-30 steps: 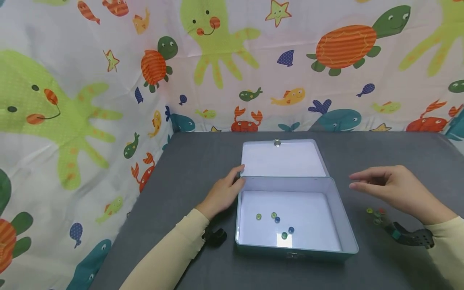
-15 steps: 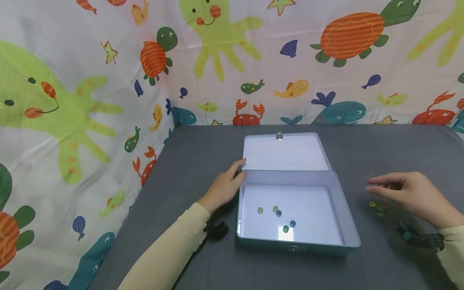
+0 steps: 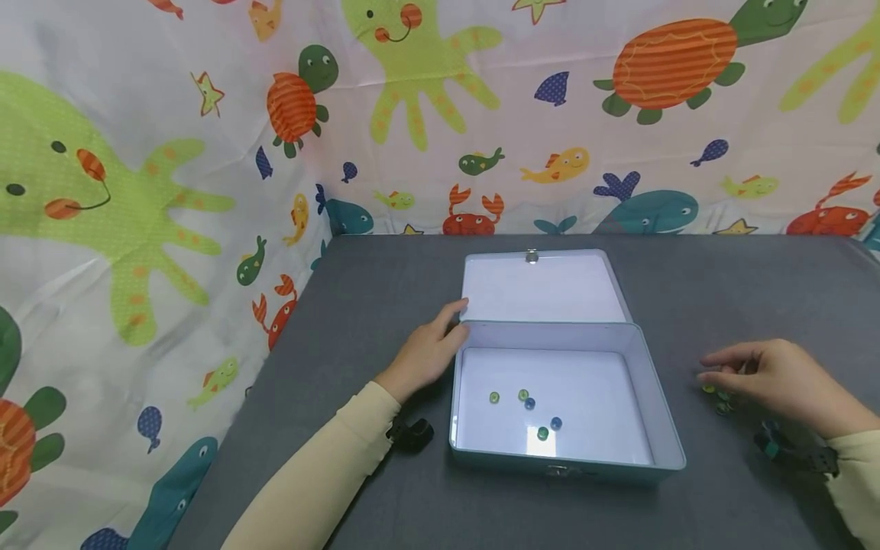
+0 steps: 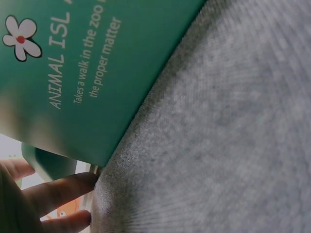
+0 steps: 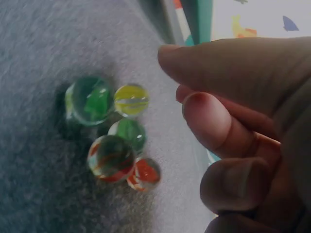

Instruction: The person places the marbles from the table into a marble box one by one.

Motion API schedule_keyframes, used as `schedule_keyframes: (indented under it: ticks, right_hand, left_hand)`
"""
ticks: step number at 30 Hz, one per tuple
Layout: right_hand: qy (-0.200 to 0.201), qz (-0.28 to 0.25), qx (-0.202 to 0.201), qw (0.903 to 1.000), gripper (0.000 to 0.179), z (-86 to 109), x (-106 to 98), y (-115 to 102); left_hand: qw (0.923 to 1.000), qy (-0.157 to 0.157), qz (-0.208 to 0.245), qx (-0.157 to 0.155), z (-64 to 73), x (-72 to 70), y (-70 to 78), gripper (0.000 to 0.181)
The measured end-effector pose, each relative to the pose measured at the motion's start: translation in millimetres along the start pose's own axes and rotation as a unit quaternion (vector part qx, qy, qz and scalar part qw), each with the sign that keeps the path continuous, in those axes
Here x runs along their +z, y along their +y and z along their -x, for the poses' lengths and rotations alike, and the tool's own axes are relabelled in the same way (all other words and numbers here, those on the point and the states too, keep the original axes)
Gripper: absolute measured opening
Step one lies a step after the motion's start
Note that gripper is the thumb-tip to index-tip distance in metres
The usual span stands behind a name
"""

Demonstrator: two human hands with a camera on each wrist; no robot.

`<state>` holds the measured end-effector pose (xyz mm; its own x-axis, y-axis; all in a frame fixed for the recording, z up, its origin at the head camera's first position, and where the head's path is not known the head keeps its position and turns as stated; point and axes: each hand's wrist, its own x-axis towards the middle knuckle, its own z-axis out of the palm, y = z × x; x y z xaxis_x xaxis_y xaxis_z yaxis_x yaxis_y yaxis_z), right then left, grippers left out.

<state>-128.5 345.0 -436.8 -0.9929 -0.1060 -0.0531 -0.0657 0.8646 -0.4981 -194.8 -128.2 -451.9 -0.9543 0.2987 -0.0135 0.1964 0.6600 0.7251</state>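
A tin box [image 3: 568, 451] stands on the table, its lid [image 3: 539, 286] folded back. Its inside is white; the green outside bears printed lettering in the left wrist view. Several green and blue marbles [image 3: 543, 434] lie on its floor. At the box's back left corner, my left hand [image 3: 422, 359] grips near the hinge, thumb at the rim and fingers behind. To the right, my right hand [image 3: 777, 382] hovers beside a cluster of glass marbles, thumb and fingers apart with nothing between them. Up close, that cluster has a green marble [image 5: 92, 100], a yellow marble [image 5: 131, 100] and a red-streaked marble [image 5: 112, 158].
The grey tabletop [image 3: 385, 290] reaches back to a white curtain [image 3: 412, 191] with sea animals, which also hangs along the left side. A dark wrist strap [image 3: 797, 451] sits below the right hand, and a black device [image 3: 411, 437] below the left wrist.
My right hand has moved right and down to the loose marbles. The left hand stays on the box corner. The head view has tilted slightly downward.
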Motion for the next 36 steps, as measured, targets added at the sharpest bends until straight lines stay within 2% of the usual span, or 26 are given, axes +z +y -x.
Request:
schedule_keyframes:
  ticks: [10, 19, 30, 36]
  right_hand:
    - [-0.025, 0.017, -0.001, 0.9995, 0.025, -1.7, 2.8, 2.4]
    - [-0.041, 0.033, 0.010, 0.9986, 0.032, -4.4, -1.1, 7.1]
    - [-0.032, 0.040, 0.024, 0.9984, 0.032, -2.3, -0.5, 8.2]
    - [-0.008, 0.030, 0.014, 0.9994, 0.035, -1.3, 2.4, 4.4]
  left_hand:
    - [1.0000, 0.000, -0.004, -0.003, -0.1, 0.9, -1.0, 0.063]
    - [1.0000, 0.001, -0.003, -0.003, 0.2, -0.2, -0.2, 0.063]
    - [1.0000, 0.001, -0.006, 0.002, -0.8, -0.8, -0.2, 0.063]
    - [1.0000, 0.004, -0.009, 0.003, -0.3, -0.4, 0.3, 0.062]
